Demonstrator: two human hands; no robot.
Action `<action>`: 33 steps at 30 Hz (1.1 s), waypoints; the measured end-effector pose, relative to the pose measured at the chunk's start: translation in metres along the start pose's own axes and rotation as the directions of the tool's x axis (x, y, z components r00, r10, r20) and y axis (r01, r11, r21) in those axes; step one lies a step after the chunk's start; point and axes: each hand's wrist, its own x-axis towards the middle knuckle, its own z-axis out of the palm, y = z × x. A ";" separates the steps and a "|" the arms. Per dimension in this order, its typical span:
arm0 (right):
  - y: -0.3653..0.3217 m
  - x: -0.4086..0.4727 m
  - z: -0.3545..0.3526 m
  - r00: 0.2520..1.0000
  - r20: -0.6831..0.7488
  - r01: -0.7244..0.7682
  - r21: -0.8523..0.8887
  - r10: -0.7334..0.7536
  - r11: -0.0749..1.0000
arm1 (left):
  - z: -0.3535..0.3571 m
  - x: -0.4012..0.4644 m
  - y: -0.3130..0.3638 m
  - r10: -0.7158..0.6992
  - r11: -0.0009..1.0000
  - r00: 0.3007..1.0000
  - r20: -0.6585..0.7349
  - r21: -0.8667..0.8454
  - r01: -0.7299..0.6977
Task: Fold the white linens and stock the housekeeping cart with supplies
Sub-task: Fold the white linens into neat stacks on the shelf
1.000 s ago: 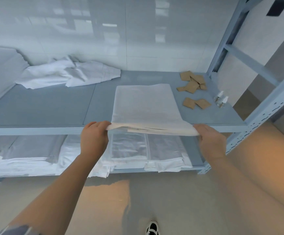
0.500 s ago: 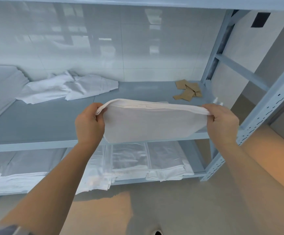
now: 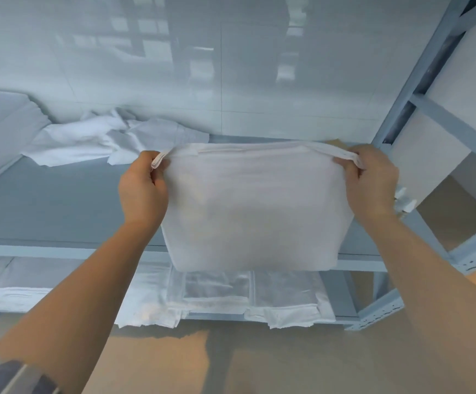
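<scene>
left hand (image 3: 143, 189): pinches the top-left corner of the folded white cotton linen (image 3: 255, 214)
linen: thin, soft, limp; hangs in the air in front of the grey-blue metal shelf (image 3: 60, 200)
right hand (image 3: 373, 183): grips the top-right corner
step: keep the top edge taut and level; lower evenly so layers stay aligned
behind: crumpled white cloth pile (image 3: 111, 140) on the shelf

Matt white cloth linen (image 3: 253, 217), painted metal shelf (image 3: 60, 200), glossy wall tiles (image 3: 145, 66), perhaps plastic-wrapped packs (image 3: 216, 288) below.
</scene>
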 end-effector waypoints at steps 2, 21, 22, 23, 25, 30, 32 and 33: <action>0.009 0.012 0.021 1.000 0.006 0.004 0.006 -0.004 1.000 | 0.015 0.009 -0.011 -0.020 1.000 1.000 -0.002 0.024 0.020; 0.175 0.000 0.243 0.870 0.347 -0.287 -0.223 0.351 0.932 | 0.211 0.021 -0.186 -0.243 0.923 0.890 0.386 0.375 0.090; 0.178 -0.004 0.246 0.865 0.359 -0.279 -0.238 0.351 0.930 | 0.215 0.021 -0.188 -0.238 0.915 0.888 0.394 0.397 0.069; 0.180 -0.006 0.248 0.866 0.362 -0.265 -0.253 0.345 0.930 | 0.218 0.022 -0.191 -0.232 0.908 0.888 0.396 0.415 0.052; 0.182 -0.008 0.252 0.879 0.359 -0.213 -0.293 0.314 0.932 | 0.221 0.024 -0.194 -0.226 0.897 0.889 0.398 0.440 0.031; 0.179 0.005 0.255 0.907 0.367 -0.077 -0.339 0.208 0.938 | 0.217 0.033 -0.199 -0.284 0.888 0.879 0.382 0.450 0.091; 0.178 0.012 0.260 0.912 0.363 -0.057 -0.350 0.192 0.935 | 0.214 0.040 -0.203 -0.313 0.891 0.867 0.387 0.435 0.127; 0.176 0.014 0.264 0.908 0.368 -0.052 -0.378 0.201 0.924 | 0.212 0.044 -0.204 -0.316 0.894 0.861 0.398 0.428 0.130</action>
